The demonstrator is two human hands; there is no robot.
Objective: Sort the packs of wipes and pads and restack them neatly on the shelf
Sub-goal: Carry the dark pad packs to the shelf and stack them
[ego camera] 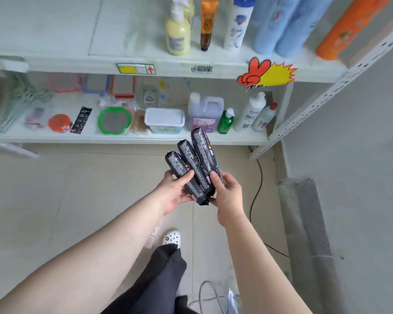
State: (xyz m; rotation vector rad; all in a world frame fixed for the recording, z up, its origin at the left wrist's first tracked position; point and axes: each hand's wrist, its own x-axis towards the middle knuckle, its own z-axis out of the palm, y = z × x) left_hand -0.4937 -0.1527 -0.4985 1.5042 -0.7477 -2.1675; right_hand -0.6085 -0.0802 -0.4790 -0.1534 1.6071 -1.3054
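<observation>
Three black packs [192,164] fan out between my hands, above the floor in front of the lower shelf [123,138]. My left hand [176,189] grips the left pack with the thumb across its front. My right hand [226,191] holds the right pack, thumb pressed on its side. The middle pack sits wedged between the two. One more black pack [81,120] lies flat on the lower shelf at the left. A white-lidded tub [165,120] stands on that shelf just beyond the fanned packs.
The lower shelf also carries a purple jug [204,114], a green bottle [226,121], white bottles [251,112] and a green-rimmed mirror [114,120]. The upper shelf [168,64] holds bottles and blue tubes. A black cable [255,193] runs along the floor on the right.
</observation>
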